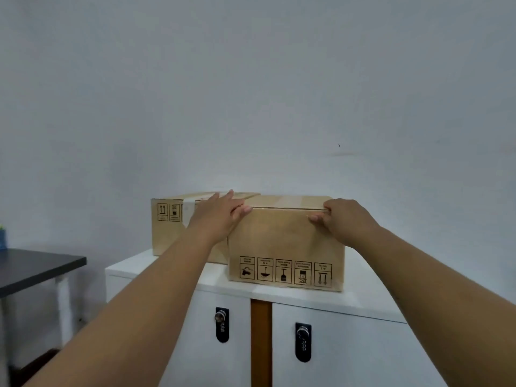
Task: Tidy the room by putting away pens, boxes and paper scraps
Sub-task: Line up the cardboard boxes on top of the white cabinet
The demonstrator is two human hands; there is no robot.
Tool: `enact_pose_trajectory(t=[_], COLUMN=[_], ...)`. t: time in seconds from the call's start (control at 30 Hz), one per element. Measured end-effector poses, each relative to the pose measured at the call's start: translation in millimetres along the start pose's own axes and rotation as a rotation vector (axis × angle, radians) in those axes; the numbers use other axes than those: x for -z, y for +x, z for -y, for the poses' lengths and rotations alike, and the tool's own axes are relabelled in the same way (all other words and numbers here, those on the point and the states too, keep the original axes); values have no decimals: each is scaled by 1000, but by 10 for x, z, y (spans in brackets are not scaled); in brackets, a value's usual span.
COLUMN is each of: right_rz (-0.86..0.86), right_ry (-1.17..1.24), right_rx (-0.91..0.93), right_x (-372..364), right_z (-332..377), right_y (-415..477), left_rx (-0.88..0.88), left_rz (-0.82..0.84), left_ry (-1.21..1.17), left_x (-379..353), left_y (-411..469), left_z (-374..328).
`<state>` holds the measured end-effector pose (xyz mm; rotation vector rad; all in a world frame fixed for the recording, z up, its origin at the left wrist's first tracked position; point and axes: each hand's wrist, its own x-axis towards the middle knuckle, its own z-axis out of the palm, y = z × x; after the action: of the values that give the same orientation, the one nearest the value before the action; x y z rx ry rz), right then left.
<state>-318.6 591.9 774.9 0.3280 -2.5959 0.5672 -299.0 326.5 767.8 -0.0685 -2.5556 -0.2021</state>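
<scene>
Both hands on the front cardboard box (284, 241), which sits on the white cabinet (363, 300) top, near its front edge. Left hand (220, 216) lies flat and open over the box's upper left corner, fingers extended, thumb on the front face. Right hand (340, 216) grips the upper right edge, fingers curled over the top, thumb on the front. A second cardboard box (170, 227) stands behind and to the left, touching or just beside the first; cannot tell which. Judgement: box stage nearly done, two boxes stowed on the cabinet, front one likely being squared up. No pens or paper scraps in view; their status unknown. Dark worktop (33, 266) at left.
</scene>
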Motion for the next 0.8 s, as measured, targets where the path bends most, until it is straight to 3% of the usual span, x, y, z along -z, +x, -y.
enact_pose_trajectory(t=[0.1,0.27,0.43,0.7,0.8], right_rz=[-15,-66,-92,-111,-137], right_ry=[-19,-37,-39,89,-99], right_rx=[-2,12,-18,-13,12], right_x=[-151,-289,-417,-562,-597], right_z=[60,110,151,51,4], right_y=[142,310,449,560,522], left_rx=[2,-47,-141,-199,-194], left_rz=[38,3,-209,-368,-444], left_ry=[74,-18,7,-6,-11], left_x=[-57,-207,-475,-779,-866], left_y=[167,431,617,728,686], left_z=[181,372,610,775,744])
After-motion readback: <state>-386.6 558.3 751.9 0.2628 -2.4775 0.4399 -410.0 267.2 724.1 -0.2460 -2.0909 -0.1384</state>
